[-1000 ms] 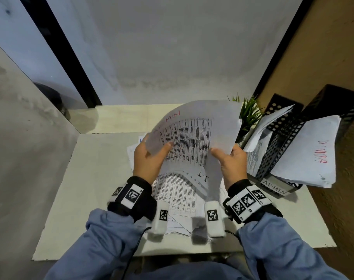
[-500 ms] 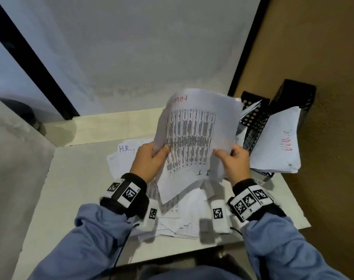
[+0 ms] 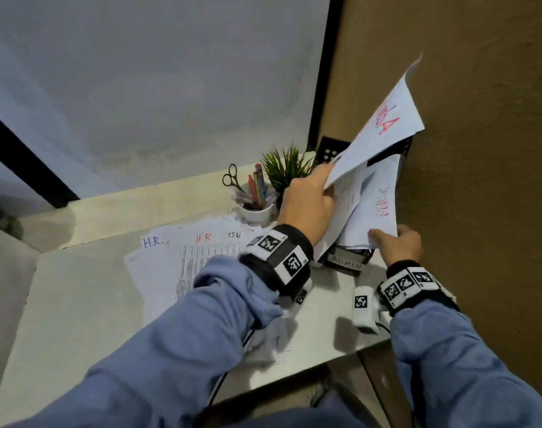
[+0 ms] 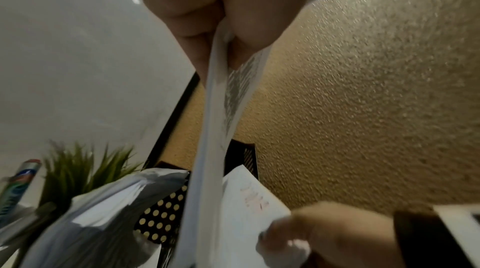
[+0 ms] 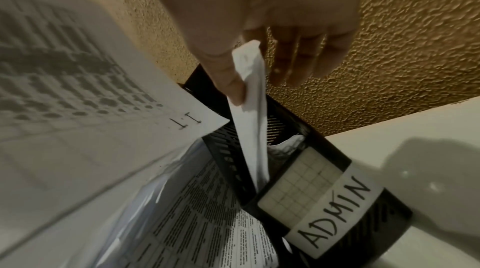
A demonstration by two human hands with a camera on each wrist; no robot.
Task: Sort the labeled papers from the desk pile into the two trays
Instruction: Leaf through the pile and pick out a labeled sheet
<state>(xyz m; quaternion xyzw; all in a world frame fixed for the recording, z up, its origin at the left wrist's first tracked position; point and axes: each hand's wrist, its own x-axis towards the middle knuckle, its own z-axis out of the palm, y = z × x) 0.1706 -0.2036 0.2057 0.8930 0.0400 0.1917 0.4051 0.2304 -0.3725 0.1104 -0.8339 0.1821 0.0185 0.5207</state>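
My left hand [image 3: 325, 180] grips a printed sheet marked ADMIN in red [image 3: 384, 125] by its lower corner and holds it tilted above the black trays at the desk's right. In the left wrist view the sheet [image 4: 215, 108] is edge-on, pinched between thumb and fingers. My right hand [image 3: 377, 236] pinches the near edge of papers [image 3: 374, 205] standing in the tray labelled ADMIN [image 3: 346, 262]. In the right wrist view the thumb presses those papers [image 5: 249, 108] above the ADMIN label [image 5: 335, 217]. The desk pile [image 3: 183, 251] shows H.R. labels.
A second black perforated tray [image 3: 328, 152] stands behind the ADMIN tray, against the brown textured wall [image 3: 479, 180]. A small green plant [image 3: 285, 168] and a white cup of pens and scissors [image 3: 254, 199] sit left of the trays. The desk's front edge [image 3: 294, 378] is near.
The left hand carried the ADMIN sheet right and up over the trays. The right hand let go of it and took the edge of the papers in the ADMIN tray. The view swung right.
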